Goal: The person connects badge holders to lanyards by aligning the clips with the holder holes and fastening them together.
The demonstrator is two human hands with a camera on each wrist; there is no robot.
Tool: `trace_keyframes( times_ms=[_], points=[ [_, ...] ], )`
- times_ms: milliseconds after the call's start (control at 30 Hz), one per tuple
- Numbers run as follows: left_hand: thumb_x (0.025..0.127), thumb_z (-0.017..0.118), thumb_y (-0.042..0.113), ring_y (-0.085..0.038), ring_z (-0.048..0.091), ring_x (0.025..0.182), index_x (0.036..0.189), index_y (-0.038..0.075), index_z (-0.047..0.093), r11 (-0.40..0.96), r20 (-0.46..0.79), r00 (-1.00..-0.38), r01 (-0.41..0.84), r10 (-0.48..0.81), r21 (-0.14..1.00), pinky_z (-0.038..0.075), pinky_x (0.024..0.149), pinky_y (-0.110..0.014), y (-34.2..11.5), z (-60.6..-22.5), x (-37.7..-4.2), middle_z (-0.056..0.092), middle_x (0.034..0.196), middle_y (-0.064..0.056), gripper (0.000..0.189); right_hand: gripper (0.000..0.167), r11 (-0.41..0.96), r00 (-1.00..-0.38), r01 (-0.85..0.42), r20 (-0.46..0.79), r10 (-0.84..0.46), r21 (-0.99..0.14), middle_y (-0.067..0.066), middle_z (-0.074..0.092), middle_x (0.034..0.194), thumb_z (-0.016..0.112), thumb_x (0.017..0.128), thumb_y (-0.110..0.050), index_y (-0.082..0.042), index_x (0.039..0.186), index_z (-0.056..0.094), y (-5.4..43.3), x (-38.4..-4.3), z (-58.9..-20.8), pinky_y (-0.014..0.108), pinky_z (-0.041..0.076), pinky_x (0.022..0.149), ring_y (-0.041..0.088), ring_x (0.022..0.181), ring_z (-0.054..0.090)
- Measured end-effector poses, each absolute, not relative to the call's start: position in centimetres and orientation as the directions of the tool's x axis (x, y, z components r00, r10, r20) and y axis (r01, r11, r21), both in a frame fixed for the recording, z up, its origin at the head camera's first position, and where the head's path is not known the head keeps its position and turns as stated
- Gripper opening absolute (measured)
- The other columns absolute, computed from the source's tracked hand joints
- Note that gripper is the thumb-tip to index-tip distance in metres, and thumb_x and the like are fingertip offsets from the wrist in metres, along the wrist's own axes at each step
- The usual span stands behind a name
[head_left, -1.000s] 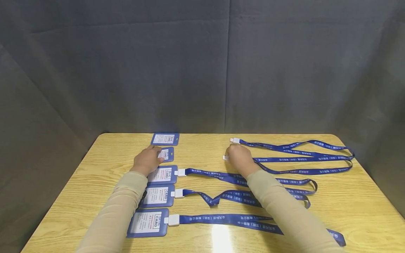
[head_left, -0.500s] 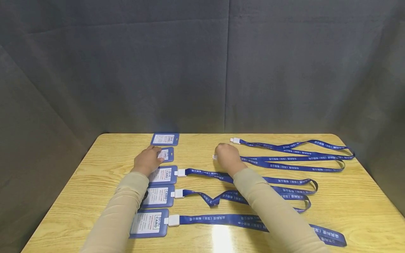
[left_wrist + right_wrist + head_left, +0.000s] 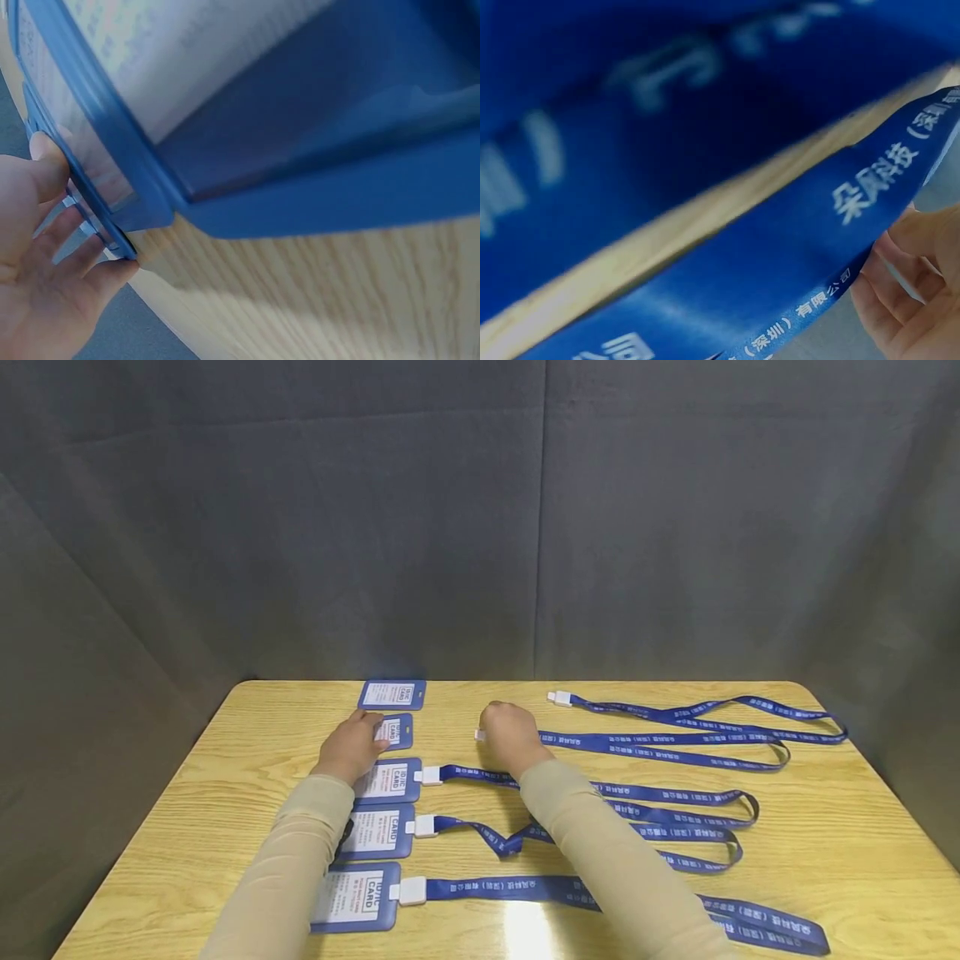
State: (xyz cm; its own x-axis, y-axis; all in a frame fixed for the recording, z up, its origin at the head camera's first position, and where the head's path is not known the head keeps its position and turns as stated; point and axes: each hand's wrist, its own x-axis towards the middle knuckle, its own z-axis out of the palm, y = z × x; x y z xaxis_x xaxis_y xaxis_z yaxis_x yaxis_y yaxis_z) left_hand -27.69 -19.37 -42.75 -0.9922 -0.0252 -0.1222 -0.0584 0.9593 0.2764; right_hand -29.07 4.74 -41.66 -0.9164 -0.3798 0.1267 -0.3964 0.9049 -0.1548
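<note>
In the head view my left hand [image 3: 348, 750] grips a small blue ID card holder [image 3: 395, 732], second from the back in the left column. The left wrist view shows the thumb [image 3: 49, 154] at one edge of a holder and the fingers spread along the other side. My right hand [image 3: 512, 739] pinches a blue lanyard just behind its white clip [image 3: 480, 736]; the fingertips are hidden in the head view. Its strap [image 3: 600, 742] trails to the right in a long loop. A gap of bare wood separates the clip from the holder's slotted end.
At the back lie a loose card holder [image 3: 392, 694] and a loose lanyard [image 3: 675, 714]. Nearer, three card holders, the front one [image 3: 356, 897] included, are joined by white clips [image 3: 412, 891] to lanyards running right. A dark curtain [image 3: 480, 527] hangs behind the wooden table [image 3: 217, 760].
My right hand has moved left across the table, drawing the lanyard and its clip closer to the held card holder. The left hand has stayed on the holder.
</note>
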Motion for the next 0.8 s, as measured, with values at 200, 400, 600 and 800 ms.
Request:
trace_keyframes(
  times_ms=[200, 400, 600, 800],
  points=[
    [0.099, 0.062, 0.022, -0.046, 0.034, 0.139, 0.147, 0.001, 0.043, 0.956, -0.122, -0.992, -0.059, -0.024, 0.288, 0.031, 0.112, -0.057, -19.5, -42.6, -27.6, 0.033, 0.154, -0.025, 0.056, 0.011, 0.904, -0.911, -0.405, 0.146, -0.386, -0.136, 0.006, 0.071, 0.087, 0.069, 0.083, 0.004, -0.006, 0.082, 0.074, 3.3, -29.3, -41.5, 0.035, 0.058, 0.075, 0.022, 0.083, 0.069],
    [0.099, 0.063, 0.022, -0.045, 0.035, 0.139, 0.147, 0.001, 0.044, 0.953, -0.118, -0.992, -0.069, -0.036, 0.294, 0.031, 0.112, -0.055, -19.3, -42.6, -27.5, 0.034, 0.154, -0.024, 0.055, 0.014, 0.903, -0.912, -0.405, 0.138, -0.387, -0.142, 0.005, 0.072, 0.089, 0.069, 0.084, 0.006, -0.007, 0.085, 0.076, 1.9, -29.6, -41.6, 0.034, 0.059, 0.074, 0.021, 0.083, 0.069],
    [0.099, 0.062, 0.023, -0.045, 0.035, 0.139, 0.146, 0.002, 0.045, 0.950, -0.102, -0.995, -0.054, -0.023, 0.309, 0.031, 0.112, -0.056, -19.4, -42.8, -27.5, 0.034, 0.154, -0.024, 0.054, 0.016, 0.907, -0.914, -0.403, 0.099, -0.393, -0.124, 0.004, 0.072, 0.089, 0.069, 0.085, 0.006, -0.008, 0.085, 0.075, 0.8, -30.0, -41.4, 0.032, 0.059, 0.072, 0.018, 0.082, 0.069],
    [0.100, 0.061, 0.023, -0.045, 0.034, 0.139, 0.147, 0.002, 0.044, 0.956, -0.097, -0.995, -0.038, -0.009, 0.291, 0.031, 0.112, -0.056, -19.5, -43.1, -27.4, 0.034, 0.153, -0.024, 0.055, 0.011, 0.910, -0.914, -0.405, 0.074, -0.399, -0.086, 0.003, 0.072, 0.091, 0.069, 0.087, 0.000, -0.010, 0.088, 0.074, -0.5, -30.4, -41.3, 0.033, 0.059, 0.075, 0.018, 0.084, 0.069]
  ],
)
